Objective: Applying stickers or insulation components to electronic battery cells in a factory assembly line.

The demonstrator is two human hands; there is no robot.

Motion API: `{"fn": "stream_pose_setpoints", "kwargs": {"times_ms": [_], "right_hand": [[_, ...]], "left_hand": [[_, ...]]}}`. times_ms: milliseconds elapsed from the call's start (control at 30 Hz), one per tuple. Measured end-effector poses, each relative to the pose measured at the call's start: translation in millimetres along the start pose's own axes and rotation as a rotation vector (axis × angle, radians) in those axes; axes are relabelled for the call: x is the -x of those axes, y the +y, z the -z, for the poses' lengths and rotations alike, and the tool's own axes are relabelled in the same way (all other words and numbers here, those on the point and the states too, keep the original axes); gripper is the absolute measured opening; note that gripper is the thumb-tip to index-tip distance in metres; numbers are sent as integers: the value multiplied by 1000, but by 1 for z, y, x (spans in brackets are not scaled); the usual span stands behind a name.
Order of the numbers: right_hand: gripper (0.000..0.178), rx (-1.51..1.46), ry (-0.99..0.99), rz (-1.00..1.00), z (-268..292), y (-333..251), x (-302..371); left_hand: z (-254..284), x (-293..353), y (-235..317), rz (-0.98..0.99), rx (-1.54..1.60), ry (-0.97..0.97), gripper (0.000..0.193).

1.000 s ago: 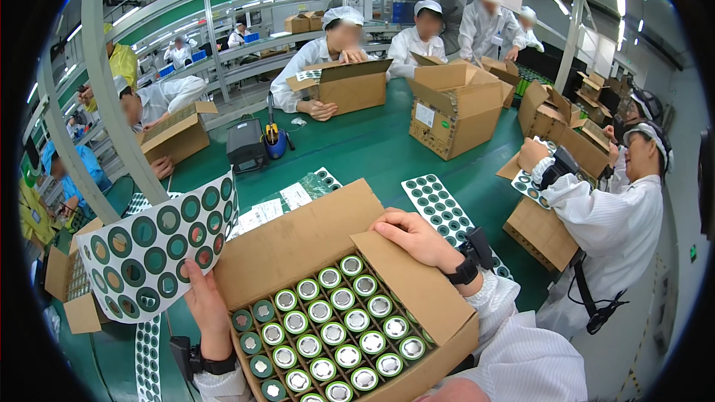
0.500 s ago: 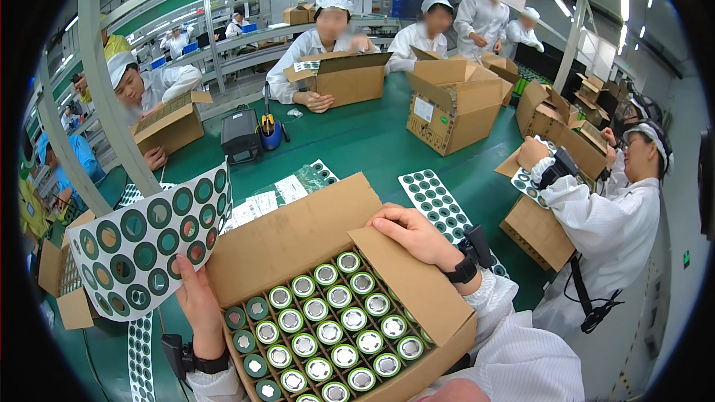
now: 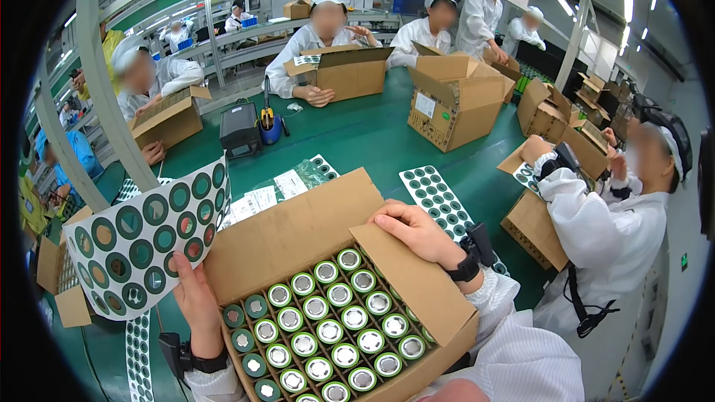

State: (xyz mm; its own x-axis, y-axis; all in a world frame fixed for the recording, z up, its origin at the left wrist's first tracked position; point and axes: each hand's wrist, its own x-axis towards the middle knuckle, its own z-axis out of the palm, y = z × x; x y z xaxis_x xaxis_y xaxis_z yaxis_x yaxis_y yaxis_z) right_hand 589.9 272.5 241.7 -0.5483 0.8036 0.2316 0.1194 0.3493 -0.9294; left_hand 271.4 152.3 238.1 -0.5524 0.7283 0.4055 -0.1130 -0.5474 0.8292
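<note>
My left hand point(image 3: 198, 304) pinches the lower right edge of a curved white sheet of ring stickers point(image 3: 149, 240), dark green rings with open centres. The sheet is held up left of an open cardboard box point(image 3: 298, 225). Cylindrical battery cells point(image 3: 328, 331) stand upright in its divider grid, light green at the rims with bare metal tops. Several cells along the left side point(image 3: 254, 364) carry dark green rings. My right hand point(image 3: 414, 234) grips the box's right flap at its far corner, fingers curled over the edge. That flap partly covers the rightmost cells.
A second sticker sheet point(image 3: 436, 197) lies beyond the box on the green table point(image 3: 350, 145). Plastic-wrapped sheets point(image 3: 287, 184) lie behind the flap. Farther off stand a black soldering station point(image 3: 240, 131), its blue iron holder point(image 3: 271, 131) and another carton point(image 3: 452, 112). Co-workers sit around with boxes.
My hands keep their holds, and the sticker sheet has shifted very slightly left. The co-worker on the right has turned and leaned a little; the one across the table has raised their head.
</note>
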Motion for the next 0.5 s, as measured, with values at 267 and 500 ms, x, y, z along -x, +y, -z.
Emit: {"fn": "stream_pose_setpoints", "kwargs": {"times_ms": [267,500], "right_hand": [[23,-12,1,0,-1,-4,-3],[23,-12,-10,-2,0,-3,0]], "left_hand": [[2,-5,-3,-14,22,-13,43],[0,0,1,2,10,-26,44]]}}
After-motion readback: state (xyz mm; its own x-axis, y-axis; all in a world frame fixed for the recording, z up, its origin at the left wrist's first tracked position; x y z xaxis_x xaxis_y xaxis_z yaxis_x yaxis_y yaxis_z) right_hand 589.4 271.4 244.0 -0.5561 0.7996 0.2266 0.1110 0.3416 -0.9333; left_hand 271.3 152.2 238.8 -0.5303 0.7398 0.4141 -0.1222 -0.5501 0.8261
